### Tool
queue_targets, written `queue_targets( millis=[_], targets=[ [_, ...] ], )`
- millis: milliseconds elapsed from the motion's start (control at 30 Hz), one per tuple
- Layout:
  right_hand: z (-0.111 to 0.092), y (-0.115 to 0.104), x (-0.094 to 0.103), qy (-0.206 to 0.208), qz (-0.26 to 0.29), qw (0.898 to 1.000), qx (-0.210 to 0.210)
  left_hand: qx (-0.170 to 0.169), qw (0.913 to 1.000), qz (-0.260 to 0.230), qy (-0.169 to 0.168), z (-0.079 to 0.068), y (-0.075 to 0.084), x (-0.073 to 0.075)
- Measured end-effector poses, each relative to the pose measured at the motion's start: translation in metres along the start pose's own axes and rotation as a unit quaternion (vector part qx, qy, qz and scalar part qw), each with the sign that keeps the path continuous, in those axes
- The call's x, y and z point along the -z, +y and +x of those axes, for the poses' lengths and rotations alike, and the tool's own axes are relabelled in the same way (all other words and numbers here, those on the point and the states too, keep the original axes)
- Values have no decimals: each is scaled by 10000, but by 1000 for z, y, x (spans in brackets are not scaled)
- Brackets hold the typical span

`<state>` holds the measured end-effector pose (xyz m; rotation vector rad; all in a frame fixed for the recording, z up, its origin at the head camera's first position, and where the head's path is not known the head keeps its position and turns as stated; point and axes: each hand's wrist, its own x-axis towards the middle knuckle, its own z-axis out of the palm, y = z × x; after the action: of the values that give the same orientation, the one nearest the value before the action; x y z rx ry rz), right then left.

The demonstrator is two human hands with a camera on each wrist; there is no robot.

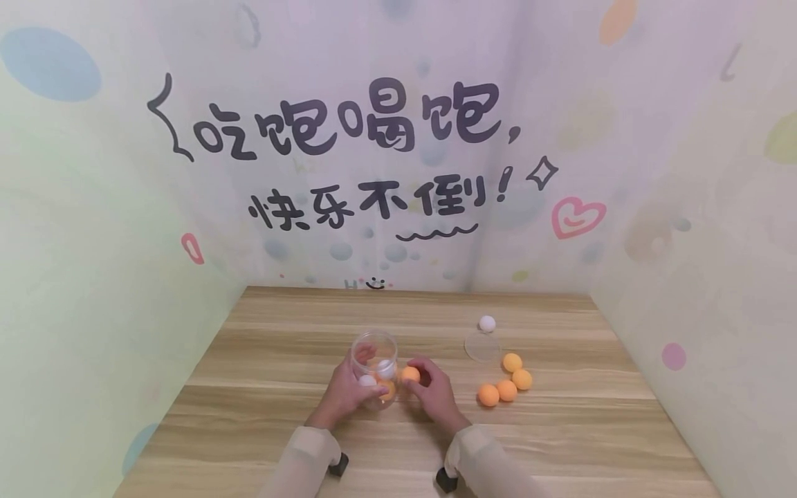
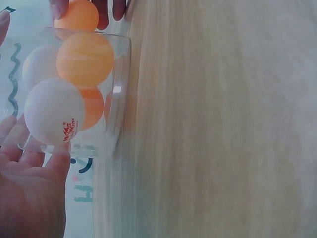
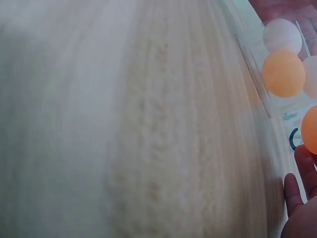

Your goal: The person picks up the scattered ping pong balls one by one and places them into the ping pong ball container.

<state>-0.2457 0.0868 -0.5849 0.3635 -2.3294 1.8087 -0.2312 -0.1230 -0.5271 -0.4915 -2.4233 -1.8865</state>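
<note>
In the head view a clear round jar [image 1: 375, 333] stands on the wooden table, its mouth facing up. My left hand [image 1: 344, 391] grips it from the left, fingers round the far side and thumb in front. Through its wall, the left wrist view shows white table tennis balls [image 2: 52, 111] and orange ones [image 2: 85, 60]; one white ball carries red print. Just right of the jar, my right hand [image 1: 438, 393] pinches another orange ball [image 1: 411, 374] between thumb and fingers. That ball is outside the jar, close to its wall. The right wrist view catches only part of it.
On the table [image 1: 274, 346] to the right, a clear round lid [image 1: 482, 346] lies flat with a white ball [image 1: 488, 323] behind it. Several orange balls [image 1: 488, 395] form a curved row nearer me. Printed walls [image 1: 398, 263] border the table at the back and sides.
</note>
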Motion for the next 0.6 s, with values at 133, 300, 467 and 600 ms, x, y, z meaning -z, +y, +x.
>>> queue_targets(
  millis=[133,300,467,600],
  targets=[
    [-5,-21,4,-6,110,9999,45,-12,10000,5,8,0,0,0],
    [-9,-40,7,-11,229,9997,-44,-26,10000,-15,23,0,1,-1],
    [-11,-46,5,105,295,9995,-77,-28,10000,8,55,3,-10,-2],
    [-11,-50,4,214,227,9995,-102,-66,9998,28,202,9,-33,-5]
  ],
)
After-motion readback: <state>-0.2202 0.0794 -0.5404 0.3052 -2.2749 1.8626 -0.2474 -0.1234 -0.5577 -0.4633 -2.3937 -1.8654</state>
